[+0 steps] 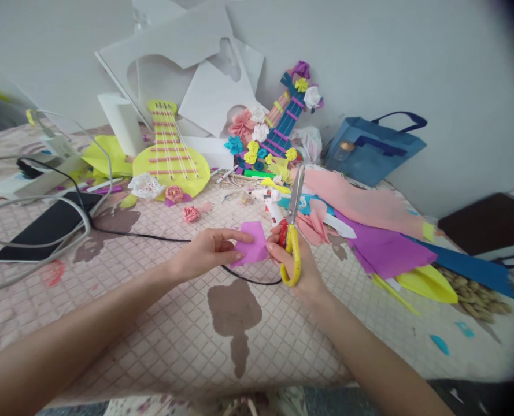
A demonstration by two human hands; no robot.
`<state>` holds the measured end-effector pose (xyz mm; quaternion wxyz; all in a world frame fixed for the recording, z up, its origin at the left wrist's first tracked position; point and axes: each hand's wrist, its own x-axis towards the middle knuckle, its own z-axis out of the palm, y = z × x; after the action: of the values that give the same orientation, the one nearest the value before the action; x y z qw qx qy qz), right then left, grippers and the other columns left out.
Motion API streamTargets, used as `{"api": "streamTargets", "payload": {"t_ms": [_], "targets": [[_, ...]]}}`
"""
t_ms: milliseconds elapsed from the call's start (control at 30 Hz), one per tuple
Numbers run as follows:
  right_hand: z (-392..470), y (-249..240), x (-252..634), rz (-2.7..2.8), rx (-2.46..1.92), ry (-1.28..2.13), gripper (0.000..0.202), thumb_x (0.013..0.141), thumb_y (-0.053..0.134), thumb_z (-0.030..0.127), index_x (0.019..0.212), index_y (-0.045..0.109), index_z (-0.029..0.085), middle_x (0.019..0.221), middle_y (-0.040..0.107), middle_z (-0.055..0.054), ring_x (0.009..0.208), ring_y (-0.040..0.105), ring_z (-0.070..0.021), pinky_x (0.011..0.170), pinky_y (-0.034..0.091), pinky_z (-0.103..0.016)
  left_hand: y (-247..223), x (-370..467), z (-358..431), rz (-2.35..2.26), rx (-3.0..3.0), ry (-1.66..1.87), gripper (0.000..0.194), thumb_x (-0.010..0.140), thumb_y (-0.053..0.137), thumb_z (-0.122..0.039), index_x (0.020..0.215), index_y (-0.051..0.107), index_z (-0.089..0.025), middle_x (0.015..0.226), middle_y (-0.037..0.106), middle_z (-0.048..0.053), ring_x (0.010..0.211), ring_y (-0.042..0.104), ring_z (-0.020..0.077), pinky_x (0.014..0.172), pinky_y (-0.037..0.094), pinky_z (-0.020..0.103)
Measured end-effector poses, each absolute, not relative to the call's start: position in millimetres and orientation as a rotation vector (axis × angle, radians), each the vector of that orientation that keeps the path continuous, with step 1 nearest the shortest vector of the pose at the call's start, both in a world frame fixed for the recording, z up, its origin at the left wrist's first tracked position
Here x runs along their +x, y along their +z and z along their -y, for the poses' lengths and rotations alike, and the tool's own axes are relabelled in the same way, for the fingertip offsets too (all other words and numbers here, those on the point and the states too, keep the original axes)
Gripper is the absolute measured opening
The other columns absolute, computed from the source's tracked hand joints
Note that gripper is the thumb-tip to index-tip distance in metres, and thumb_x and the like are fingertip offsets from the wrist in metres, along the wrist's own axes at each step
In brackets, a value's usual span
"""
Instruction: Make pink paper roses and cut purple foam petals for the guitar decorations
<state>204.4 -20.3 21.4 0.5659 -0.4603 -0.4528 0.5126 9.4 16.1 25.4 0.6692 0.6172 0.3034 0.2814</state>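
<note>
My left hand (213, 249) pinches the left side of a small purple piece of crepe paper (253, 236) between thumb and fingers. At the paper's right edge, the thumb and fingertips of my right hand (302, 263) meet it too. Scissors (297, 196) with yellow and red handles hang in that same hand, blades pointing up and away from the paper. Beyond my hands lie a pink paper flower (191, 214) and a white glue gun (273, 205). A yellow cut-out guitar shape (170, 167) with white strings leans at the back left.
A black cable (152, 236) crosses the tablecloth beneath my hands. On the left are a dark tablet-like slab (48, 225) and a power strip (26, 176). Rightward lie purple paper sheets (387, 245) and peanuts (469, 294). A flower-covered blue guitar shape (283, 124) and a blue bag (369, 150) stand behind.
</note>
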Motion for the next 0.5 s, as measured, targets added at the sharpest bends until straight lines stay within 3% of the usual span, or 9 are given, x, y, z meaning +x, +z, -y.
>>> {"api": "streamTargets", "payload": {"t_ms": [100,233,500], "targets": [[21.1,22.3,204.5,1.082,-1.094,1.176,0.028,0.070,0.072,0.028,0.085,0.049,0.022,0.070,0.050,0.006,0.055,0.043,-0.0080,0.049,0.033,-0.023,27.9,10.2,-15.3,-0.666,1.354,0.618,0.049,0.076,0.070,-0.020,0.123,0.058,-0.016,0.081,0.067,0.003,0.070,0.059,0.0124,0.067,0.048,0.025],[23.2,20.9,204.8,1.097,-1.132,1.215,0.028,0.072,0.072,0.034,0.088,0.051,0.023,0.077,0.052,0.004,0.055,0.044,-0.0085,0.046,0.033,-0.023,29.5,11.6,-15.3,-0.649,1.355,0.668,0.051,0.074,0.071,-0.020,0.123,0.057,-0.016,0.090,0.068,0.006,0.075,0.061,0.0139,0.067,0.048,0.025],[22.3,12.9,208.1,1.150,-1.169,1.233,0.032,0.068,0.073,0.030,0.091,0.051,0.023,0.075,0.050,0.004,0.059,0.045,-0.0095,0.046,0.032,-0.022,26.2,9.8,-15.4,-0.663,1.366,0.671,0.054,0.076,0.071,-0.023,0.126,0.055,-0.017,0.077,0.066,0.003,0.069,0.060,0.0133,0.063,0.047,0.025]]}}
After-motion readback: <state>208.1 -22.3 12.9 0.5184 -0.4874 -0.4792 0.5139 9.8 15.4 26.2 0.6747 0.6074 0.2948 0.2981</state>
